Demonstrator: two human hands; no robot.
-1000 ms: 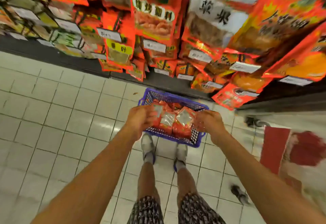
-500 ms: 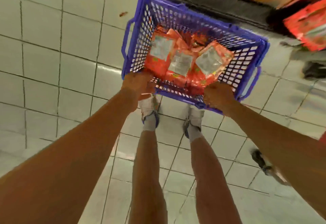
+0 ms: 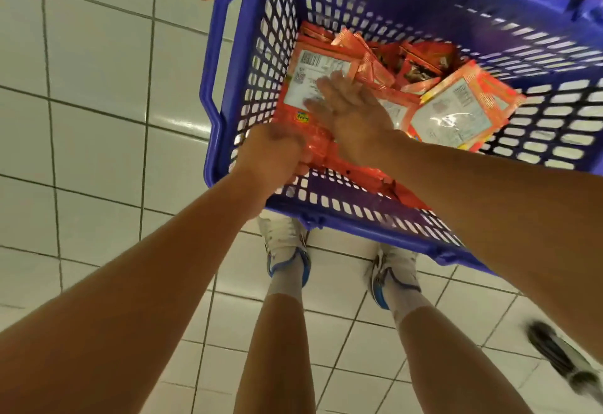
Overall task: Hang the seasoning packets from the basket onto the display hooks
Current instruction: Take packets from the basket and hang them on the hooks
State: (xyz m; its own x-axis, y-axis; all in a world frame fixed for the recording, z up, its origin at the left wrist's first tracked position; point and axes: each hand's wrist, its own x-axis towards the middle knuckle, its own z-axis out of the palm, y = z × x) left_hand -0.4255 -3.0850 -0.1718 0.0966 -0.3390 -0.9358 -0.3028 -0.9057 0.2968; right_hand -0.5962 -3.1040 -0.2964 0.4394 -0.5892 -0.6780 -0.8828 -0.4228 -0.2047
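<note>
A white tiled floor (image 3: 98,120) fills the left side. Right of it stands a blue plastic basket (image 3: 225,64) holding orange seasoning packets (image 3: 456,110). At the basket's near left corner, the left hand (image 3: 270,152) curls its fingers around the near end of one packet (image 3: 310,80). Just right, the right hand (image 3: 352,110) lies flat with straight fingers on that same packet's white label. Below, two white sneakers (image 3: 287,244) stand near the basket's near edge.
</note>
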